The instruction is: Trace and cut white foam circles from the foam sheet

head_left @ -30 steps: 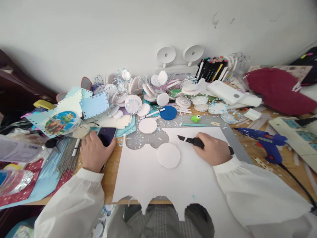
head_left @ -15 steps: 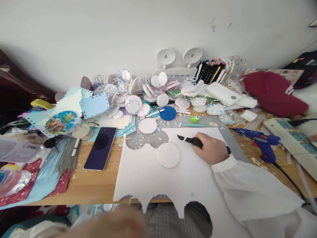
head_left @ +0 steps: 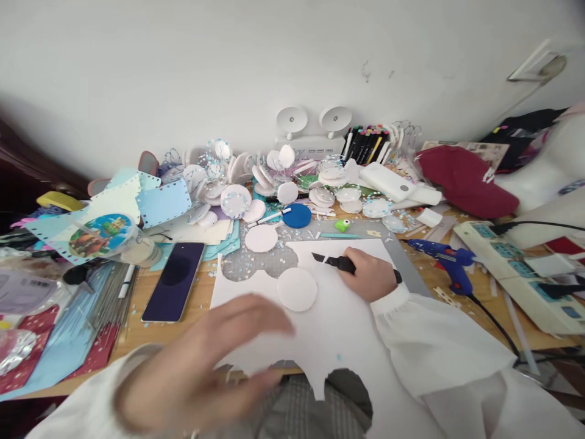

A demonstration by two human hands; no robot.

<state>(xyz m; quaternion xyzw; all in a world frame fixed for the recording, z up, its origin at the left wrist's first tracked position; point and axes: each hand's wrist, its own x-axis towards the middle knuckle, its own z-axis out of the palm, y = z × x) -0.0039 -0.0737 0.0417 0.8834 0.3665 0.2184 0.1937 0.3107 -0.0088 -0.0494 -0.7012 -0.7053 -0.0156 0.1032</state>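
My right hand (head_left: pixel 371 274) is wrapped round a black utility knife (head_left: pixel 340 262), whose blade points left over a white foam sheet (head_left: pixel 338 323). Round notches are cut in the sheet's upper left and lower edges. A white disc (head_left: pixel 297 289) lies on the sheet, left of the knife. Blurred by motion, my left hand (head_left: pixel 205 360) hovers over the sheet's lower left, thumb and fingers apart, holding nothing. Another white disc (head_left: pixel 261 238) rests on the grey mat (head_left: pixel 278 265) beyond the sheet, near a round blue lid (head_left: pixel 297 216).
A phone (head_left: pixel 174 281) lies to the left, near a lidded cup (head_left: pixel 109 238). Many decorated white discs (head_left: pixel 236 201) are heaped along the wall. On the right are a blue glue gun (head_left: pixel 445 259), a power strip (head_left: pixel 521 268) and a dark red cap (head_left: pixel 464 181).
My left hand has risen from the bottom edge to above the sheet, its fingers now visible. The view has turned slightly right. My right hand still holds the knife over the sheet.
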